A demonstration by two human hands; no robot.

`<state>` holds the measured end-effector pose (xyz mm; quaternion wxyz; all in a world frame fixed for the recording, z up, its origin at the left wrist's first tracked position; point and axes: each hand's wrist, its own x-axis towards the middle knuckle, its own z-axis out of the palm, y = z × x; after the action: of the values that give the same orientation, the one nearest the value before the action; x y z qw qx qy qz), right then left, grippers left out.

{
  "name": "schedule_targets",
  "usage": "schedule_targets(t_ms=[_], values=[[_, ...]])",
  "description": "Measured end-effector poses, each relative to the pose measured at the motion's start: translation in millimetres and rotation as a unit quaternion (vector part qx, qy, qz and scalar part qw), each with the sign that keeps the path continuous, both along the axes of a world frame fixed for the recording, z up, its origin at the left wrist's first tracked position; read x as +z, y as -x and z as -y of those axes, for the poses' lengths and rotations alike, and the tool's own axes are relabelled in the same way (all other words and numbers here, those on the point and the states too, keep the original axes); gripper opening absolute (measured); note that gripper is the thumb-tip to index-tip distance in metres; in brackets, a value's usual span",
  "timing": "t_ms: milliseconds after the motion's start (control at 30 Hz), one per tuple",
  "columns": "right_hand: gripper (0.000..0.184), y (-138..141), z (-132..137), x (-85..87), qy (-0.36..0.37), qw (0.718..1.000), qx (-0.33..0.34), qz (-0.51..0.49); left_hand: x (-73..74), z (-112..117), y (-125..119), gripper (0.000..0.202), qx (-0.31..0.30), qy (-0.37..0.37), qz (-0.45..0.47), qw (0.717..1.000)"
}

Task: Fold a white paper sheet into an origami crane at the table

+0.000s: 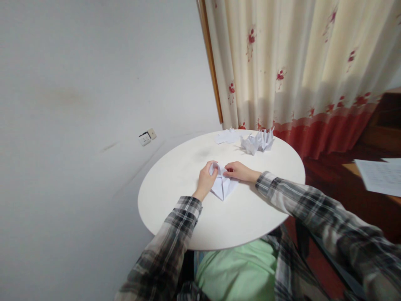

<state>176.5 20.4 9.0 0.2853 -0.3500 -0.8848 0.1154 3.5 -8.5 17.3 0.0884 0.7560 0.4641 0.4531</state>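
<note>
A partly folded sheet of white paper (pixel 223 187) lies on the round white table (pixel 244 217), its point toward me. My left hand (pixel 206 179) curls round the paper's upper left flap, fingers closed on it. From the right, my right hand (pixel 239 170) pinches the paper's upper right corner with fingertips pressed to the fold. Both sleeves are plaid.
Several folded paper figures (pixel 258 141) and flat white sheets (pixel 226 136) sit at the table's far edge. A cream and red curtain (pixel 297 71) hangs behind. A wall socket (pixel 146 136) is at left. Dark wooden furniture with a paper sheet (pixel 380 175) stands at right.
</note>
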Motion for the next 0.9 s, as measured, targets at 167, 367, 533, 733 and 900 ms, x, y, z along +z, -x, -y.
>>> schedule_targets(t_ms=[167,367,533,733,900], values=[[0.023,0.2,0.4,0.4,0.001,1.000,-0.004,0.004,0.4,0.2,-0.2,0.023,0.000,-0.004,-0.003,1.000],[0.021,0.7,-0.2,-0.3,0.002,1.000,-0.005,0.003,0.9,0.3,0.4,0.024,0.001,0.000,-0.006,1.000],[0.023,0.5,-0.3,-0.2,-0.002,1.000,-0.006,0.005,0.9,0.2,0.4,0.023,-0.002,-0.002,-0.006,1.000],[0.023,0.2,-0.9,-1.5,-0.006,1.000,-0.001,0.000,0.2,0.1,0.2,0.023,-0.002,-0.005,-0.005,1.000],[0.022,-0.1,-1.8,-2.5,-0.007,1.000,0.002,-0.005,-0.4,-0.6,0.7,0.024,-0.002,-0.006,-0.006,1.000]])
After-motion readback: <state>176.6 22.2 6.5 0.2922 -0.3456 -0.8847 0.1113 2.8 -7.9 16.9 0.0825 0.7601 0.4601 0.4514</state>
